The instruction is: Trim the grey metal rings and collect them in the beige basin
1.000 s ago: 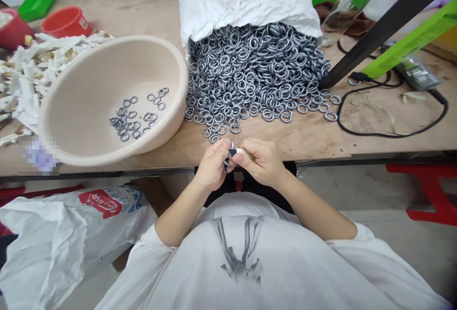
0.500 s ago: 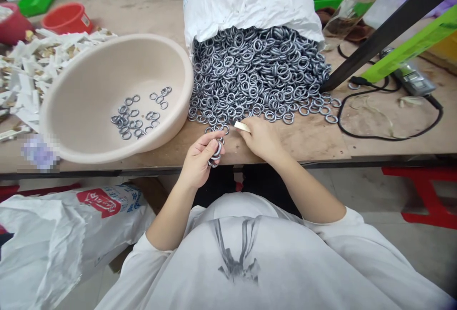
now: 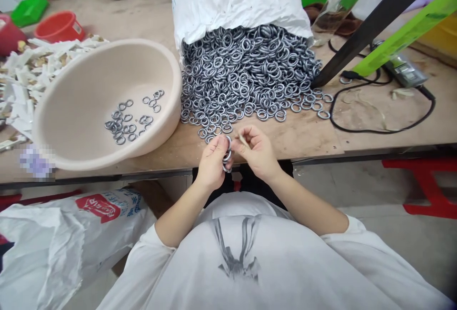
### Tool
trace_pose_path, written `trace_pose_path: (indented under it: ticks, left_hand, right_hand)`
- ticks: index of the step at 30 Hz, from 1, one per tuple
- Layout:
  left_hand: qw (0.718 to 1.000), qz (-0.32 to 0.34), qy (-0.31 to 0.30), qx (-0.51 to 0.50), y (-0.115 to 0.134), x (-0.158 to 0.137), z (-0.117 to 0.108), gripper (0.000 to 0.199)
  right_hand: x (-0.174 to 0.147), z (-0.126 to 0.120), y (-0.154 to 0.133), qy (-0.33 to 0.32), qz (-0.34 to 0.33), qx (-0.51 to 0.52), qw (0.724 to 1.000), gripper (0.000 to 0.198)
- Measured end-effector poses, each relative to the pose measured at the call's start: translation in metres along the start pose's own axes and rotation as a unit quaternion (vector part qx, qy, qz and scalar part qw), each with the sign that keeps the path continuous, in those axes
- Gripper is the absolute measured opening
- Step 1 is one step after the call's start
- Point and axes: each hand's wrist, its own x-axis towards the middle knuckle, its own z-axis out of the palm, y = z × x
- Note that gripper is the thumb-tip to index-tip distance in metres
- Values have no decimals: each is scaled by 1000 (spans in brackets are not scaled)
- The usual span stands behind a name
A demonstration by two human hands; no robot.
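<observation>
Several grey metallic rings [image 3: 227,154] are pinched between the thumb and fingers of my left hand [image 3: 213,162], just past the table's front edge. Close beside it, my right hand [image 3: 259,152] is closed round a small pale stick-like tool [image 3: 244,141], whose working end I cannot make out. Behind both hands spreads a heap of the same rings [image 3: 246,76], spilling from a white sack [image 3: 243,5]. To the left stands a wide beige basin [image 3: 71,105] with loose rings [image 3: 123,126] at its bottom.
White offcuts [image 3: 21,86] lie left of the basin, near a red bowl [image 3: 59,28]. At the right rise a dark post [image 3: 374,29] and a lime-green strip [image 3: 403,38], with a black cable [image 3: 378,131] looped below. A white bag [image 3: 43,248] sits under the table.
My right hand has drawn back from the heap's edge and turned the pale tool over. My left hand has come slightly right with its rings. The whole view has shifted a little.
</observation>
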Motion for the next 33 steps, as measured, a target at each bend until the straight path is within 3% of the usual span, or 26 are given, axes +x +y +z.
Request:
trace_pose_path:
  ticks: [3,7,10,12,20,25,28,30,31,33]
  left_hand:
    - [999,-44,-11,-11,6,-2,0,49]
    - [996,-72,15,-39,8,-4,4,49]
    - [995,-77,31,-52,7,-4,7,48]
    - [995,-74,34,-56,6,-4,8,48]
    - [997,-56,26,-37,8,-5,4,49]
    - [997,-72,-7,-20,5,-4,-2,48]
    - [994,-97,-50,12,4,-13,-3,48]
    - [992,-93,-68,44,15,-25,-5,48]
    - [994,-58,-59,65,25,-30,-7,47]
    - [986,90,-2,140,56,-38,-15,41]
  right_hand:
    - [3,-15,-5,-21,-114,-160,980,47]
    - [-6,-23,-8,-57,-238,-355,902,47]
    - [-12,-21,-7,-46,-285,-416,862,47]
    - [-13,-21,-7,-44,-292,-433,852,48]
    - [-11,-22,-9,-70,-284,-426,856,48]
    - [-3,-24,-2,-76,-256,-373,889,48]
    - [12,-36,1,-8,-180,-339,923,51]
    - [22,-44,0,51,-122,-350,927,51]
    - [27,-46,0,64,-101,-370,921,50]
    - [33,-43,-1,45,-79,-426,900,39]
